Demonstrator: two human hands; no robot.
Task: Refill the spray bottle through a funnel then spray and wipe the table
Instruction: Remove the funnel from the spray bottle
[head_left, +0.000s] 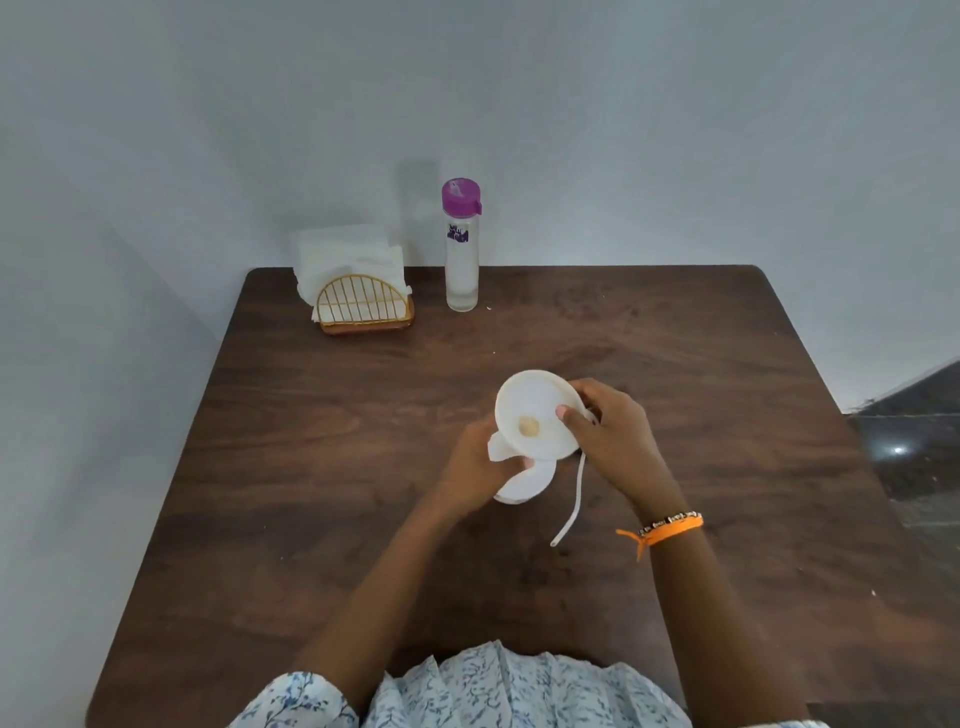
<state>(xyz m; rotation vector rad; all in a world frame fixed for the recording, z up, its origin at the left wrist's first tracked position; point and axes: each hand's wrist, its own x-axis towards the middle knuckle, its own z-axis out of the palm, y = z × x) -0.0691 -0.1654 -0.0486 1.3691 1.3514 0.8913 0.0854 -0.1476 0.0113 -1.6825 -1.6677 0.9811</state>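
Note:
A white funnel (535, 413) sits over the mouth of a white spray bottle (522, 486) near the middle of the dark wooden table (311, 467). My left hand (475, 470) grips the bottle from the left, just below the funnel. My right hand (610, 441) pinches the funnel's right rim, thumb inside the bowl. From under that hand a white dip tube (571, 501) hangs down toward the table; the spray head it belongs to is mostly hidden in the palm. A clear water bottle (461, 265) with a purple cap stands upright at the table's far edge.
A gold wire napkin holder (363, 306) full of white paper napkins stands left of the water bottle at the far edge. A pale wall runs behind and to the left. Dark floor shows at the right.

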